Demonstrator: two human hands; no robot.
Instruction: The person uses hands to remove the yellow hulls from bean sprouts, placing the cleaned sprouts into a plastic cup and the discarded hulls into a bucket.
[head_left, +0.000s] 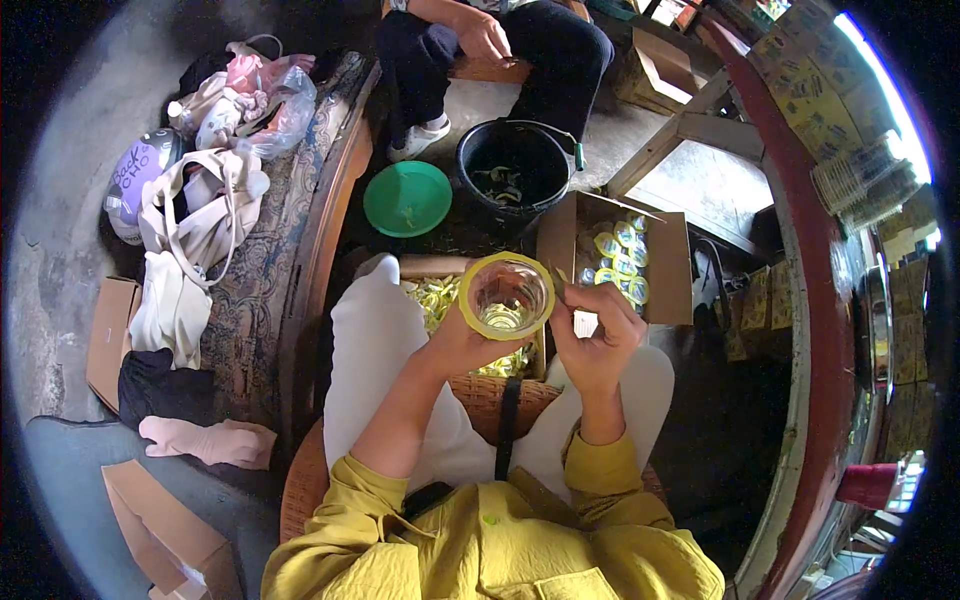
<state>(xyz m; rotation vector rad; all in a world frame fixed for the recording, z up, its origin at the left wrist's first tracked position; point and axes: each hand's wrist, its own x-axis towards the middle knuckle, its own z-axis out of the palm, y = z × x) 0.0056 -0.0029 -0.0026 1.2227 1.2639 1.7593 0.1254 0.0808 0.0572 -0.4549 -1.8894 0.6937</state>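
Observation:
My left hand (459, 341) is closed around a clear cup (507, 296) with a yellow rim, its round end turned up towards me. At the cup's right side, my right hand (598, 337) pinches a small dark piece, too small to name, between thumb and fingers. Below the cup, between my knees, a cardboard box (541, 352) holds many yellow-and-white bits, partly hidden by my hands. An open cardboard box (670, 262) just beyond my right hand contains several clear cups with yellow rims (625, 265).
Ahead are a green plastic plate (407, 199) and a black bucket (469, 176) with scraps in it. Another person (480, 34) sits facing me. On the left, bags (202, 195) lie on a patterned bench (247, 315). A wooden frame (787, 315) stands right.

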